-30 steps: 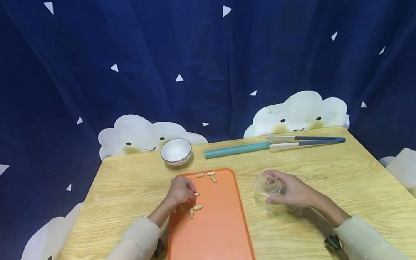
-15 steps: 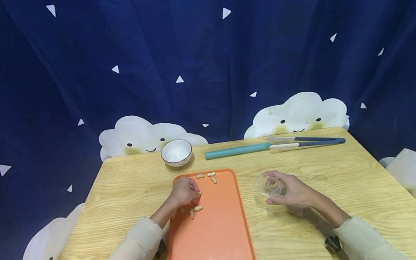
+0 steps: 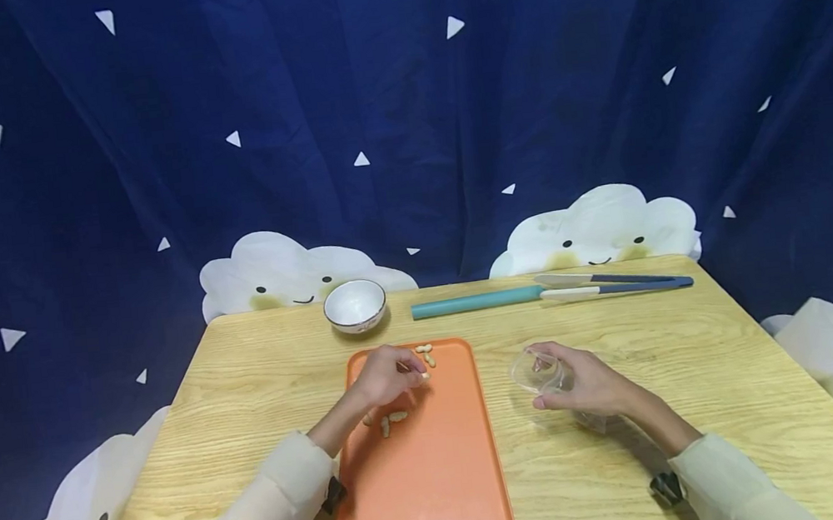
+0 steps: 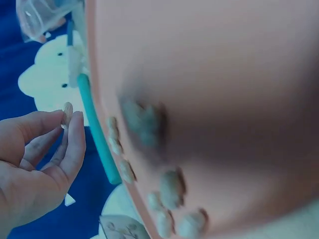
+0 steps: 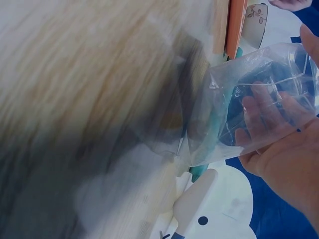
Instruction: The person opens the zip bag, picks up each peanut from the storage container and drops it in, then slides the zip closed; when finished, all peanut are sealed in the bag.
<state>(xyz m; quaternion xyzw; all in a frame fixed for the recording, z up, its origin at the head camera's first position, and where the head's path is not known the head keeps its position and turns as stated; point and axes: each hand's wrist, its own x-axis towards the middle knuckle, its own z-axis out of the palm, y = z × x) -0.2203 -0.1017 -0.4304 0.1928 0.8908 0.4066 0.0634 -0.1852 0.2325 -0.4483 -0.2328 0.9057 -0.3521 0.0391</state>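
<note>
One pale tan, knobbly-shelled peanut point(image 4: 67, 114) is on the move now! Over the last second the bare left hand point(image 3: 388, 376) slides rightward across the orange, round-cornered rectangular tray point(image 3: 437, 476), and the catch travels with it. The bare right hand point(image 3: 577, 380) barely shifts, fingers curved round the mouth of the clear plastic bag point(image 3: 536, 374), which stands to the right of the tray above the pale wood-grain surface point(image 3: 574, 487). By my reading, picking up is done for this one and carrying is under way: the gap to the bag is narrowing, though it's still over the tray.

Look at the left fingers: thumb and fingertip are clamped on the nut, tips only, and the wrist view has it off the tray. It's small, elongated and slightly pinched at the middle, one end poking past the grip; the shell's finer texture is too blurred to call. More tan peanuts point(image 3: 398, 417) lie scattered in the tray, untouched.
</note>
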